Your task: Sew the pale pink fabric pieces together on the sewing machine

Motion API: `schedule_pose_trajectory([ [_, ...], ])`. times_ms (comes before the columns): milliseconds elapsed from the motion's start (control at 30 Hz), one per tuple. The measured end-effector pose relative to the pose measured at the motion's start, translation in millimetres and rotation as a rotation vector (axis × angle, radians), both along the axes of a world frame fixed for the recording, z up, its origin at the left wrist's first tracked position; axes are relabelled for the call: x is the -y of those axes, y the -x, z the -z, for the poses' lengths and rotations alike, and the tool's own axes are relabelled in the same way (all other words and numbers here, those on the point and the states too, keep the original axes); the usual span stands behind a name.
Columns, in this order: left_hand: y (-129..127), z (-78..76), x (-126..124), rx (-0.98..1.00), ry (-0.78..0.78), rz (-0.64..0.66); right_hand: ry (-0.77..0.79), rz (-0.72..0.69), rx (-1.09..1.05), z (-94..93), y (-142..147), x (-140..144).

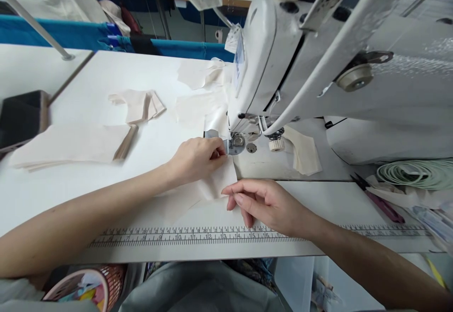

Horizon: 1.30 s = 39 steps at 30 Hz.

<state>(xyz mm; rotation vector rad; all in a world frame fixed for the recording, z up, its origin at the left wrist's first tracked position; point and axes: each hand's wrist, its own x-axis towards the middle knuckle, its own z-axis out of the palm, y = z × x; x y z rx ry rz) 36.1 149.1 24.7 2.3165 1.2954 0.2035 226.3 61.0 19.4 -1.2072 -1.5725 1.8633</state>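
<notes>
A cream fabric piece [221,180] lies partly under the needle area of a white sewing machine [255,62]. My left hand [200,158] is closed on this fabric just left of the needle plate [236,146], thumb and forefinger pressed together. At the fabric's near right corner, my right hand [271,203] has its forefinger and thumb on the edge, with the other fingers loosely curled below. Its exact pinch is partly hidden. Left of the machine head lie more thin cream pieces [198,106], and one cut piece [304,149] rests on the machine bed.
Stacks of cut fabric [71,144] and a smaller folded pile [138,104] sit left, near a dark box-like object [23,116]. A printed ruler [177,236] runs along the front edge. Scissors [382,203] and coiled pale green cord [417,174] lie right. Below stands a pink basket [111,281].
</notes>
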Motion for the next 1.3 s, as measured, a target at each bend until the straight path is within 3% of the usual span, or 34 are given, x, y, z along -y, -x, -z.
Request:
schedule_pose_trajectory([
  [433, -1, 0.4, 1, -0.027, -0.019, 0.000, 0.069, -0.081, 0.082, 0.5, -4, -4],
  [567, -1, 1.2, 0, -0.029, -0.013, 0.001, 0.070, -0.166, 0.142, -6.2, -5, -8],
  [633, -1, 1.4, -1, -0.035, -0.013, 0.002, -0.148, -0.168, 0.242, -6.6, -7, -11],
  [767, 0, 1.0, -1, -0.048, -0.004, 0.003, -0.999, 0.084, 0.593, 4.7, -9, -19],
  [833, 0, 0.8, -1, -0.056, -0.003, -0.001, -1.242, 0.121, 0.735, 11.6, -9, -22],
  [1000, -2, 0.6, 0, -0.077, -0.023, -0.015, -1.407, 0.000, 0.928, 16.8, -4, -21],
  [1300, -2, -0.1, 0, -0.078, -0.003, -0.018, -1.468, -0.054, 1.055, 14.5, 2, -21],
])
